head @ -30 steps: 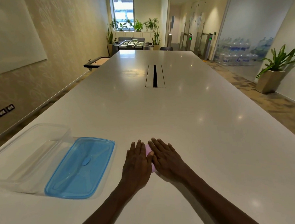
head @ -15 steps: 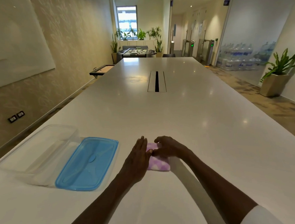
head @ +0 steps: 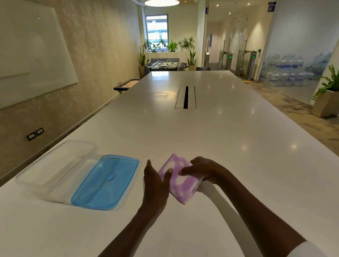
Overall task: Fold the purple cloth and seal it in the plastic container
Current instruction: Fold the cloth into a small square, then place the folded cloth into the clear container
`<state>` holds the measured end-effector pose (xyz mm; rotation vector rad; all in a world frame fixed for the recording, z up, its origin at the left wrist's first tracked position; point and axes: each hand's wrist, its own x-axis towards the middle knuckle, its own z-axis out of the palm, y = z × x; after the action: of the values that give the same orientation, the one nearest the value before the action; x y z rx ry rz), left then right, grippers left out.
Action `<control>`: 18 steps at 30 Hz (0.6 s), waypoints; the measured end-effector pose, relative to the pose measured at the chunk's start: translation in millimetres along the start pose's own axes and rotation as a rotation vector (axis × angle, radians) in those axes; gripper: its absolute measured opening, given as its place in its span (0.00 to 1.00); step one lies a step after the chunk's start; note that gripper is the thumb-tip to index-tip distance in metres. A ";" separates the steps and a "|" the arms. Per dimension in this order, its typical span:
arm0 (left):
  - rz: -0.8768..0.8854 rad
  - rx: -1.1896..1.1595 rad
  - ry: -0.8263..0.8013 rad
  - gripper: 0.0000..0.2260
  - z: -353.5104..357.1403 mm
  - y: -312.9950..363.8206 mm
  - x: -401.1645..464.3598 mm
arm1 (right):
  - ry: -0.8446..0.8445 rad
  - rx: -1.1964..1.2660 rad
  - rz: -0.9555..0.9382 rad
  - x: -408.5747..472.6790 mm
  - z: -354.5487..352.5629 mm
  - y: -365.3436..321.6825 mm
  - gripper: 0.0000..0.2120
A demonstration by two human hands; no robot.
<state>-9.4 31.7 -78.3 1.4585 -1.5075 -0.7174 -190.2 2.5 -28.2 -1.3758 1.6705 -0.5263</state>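
The purple and white cloth (head: 178, 181) is folded into a small thick rectangle and is lifted, tilted, just above the white table (head: 233, 145). My right hand (head: 202, 170) grips its right edge, thumb on top. My left hand (head: 154, 184) holds its left edge, thumb pressed on the upper face. A clear plastic container (head: 56, 170) stands open at the left with nothing visible in it. Its blue lid (head: 106, 182) lies flat beside it, between the container and my left hand.
A cable slot (head: 185, 97) runs along the middle of the long table. The table's left edge passes close behind the container. A potted plant (head: 332, 100) stands on the floor at the right.
Both hands went from pressing flat on the cloth to gripping its edges. The cloth has come up off the table and tilted. The view has tipped upward.
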 end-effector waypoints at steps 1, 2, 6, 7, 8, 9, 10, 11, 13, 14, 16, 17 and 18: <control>-0.079 -0.068 0.031 0.37 1.5 5.4 -0.5 | 0.000 0.073 -0.023 -0.8 -1.0 3.1 0.24; -0.170 -0.127 0.046 0.37 2.6 10.6 0.2 | 0.005 0.147 -0.044 -2.6 -1.9 5.6 0.25; -0.398 -0.388 -0.047 0.24 4.3 24.1 5.3 | 0.028 0.405 -0.140 -11.8 3.0 12.0 0.24; -0.376 -0.398 -0.070 0.20 3.0 27.1 5.5 | 0.048 0.450 -0.161 -13.8 6.6 12.3 0.24; -0.345 -0.378 -0.069 0.17 2.7 30.8 4.9 | 0.064 0.481 -0.176 -16.6 8.8 13.0 0.24; -0.320 -0.351 -0.051 0.14 2.0 33.1 5.1 | 0.074 0.510 -0.186 -18.2 12.1 13.3 0.23; -0.296 -0.323 -0.028 0.13 1.7 35.5 6.0 | 0.081 0.534 -0.187 -20.7 14.8 13.1 0.23; -0.277 -0.298 -0.009 0.13 1.8 37.0 7.2 | 0.097 0.550 -0.185 -22.9 17.4 12.6 0.23; -0.252 -0.248 0.013 0.15 2.3 38.8 8.9 | 0.154 0.536 -0.194 -26.8 19.5 11.2 0.25; -0.238 -0.220 0.023 0.16 2.5 39.3 9.1 | 0.189 0.519 -0.204 -28.4 19.4 11.1 0.25; -0.204 -0.183 0.040 0.17 2.5 37.9 9.2 | 0.252 0.500 -0.226 -30.3 21.4 12.7 0.24; -0.194 -0.174 0.045 0.17 1.6 37.5 8.8 | 0.265 0.508 -0.231 -29.7 22.5 14.1 0.23; -0.186 -0.169 0.056 0.17 -0.3 38.2 8.3 | 0.261 0.525 -0.229 -30.3 23.6 15.1 0.23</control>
<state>-25.9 29.0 -42.9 1.4895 -1.2481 -0.8858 -179.2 40.1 -41.3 -1.1400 1.4313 -1.2249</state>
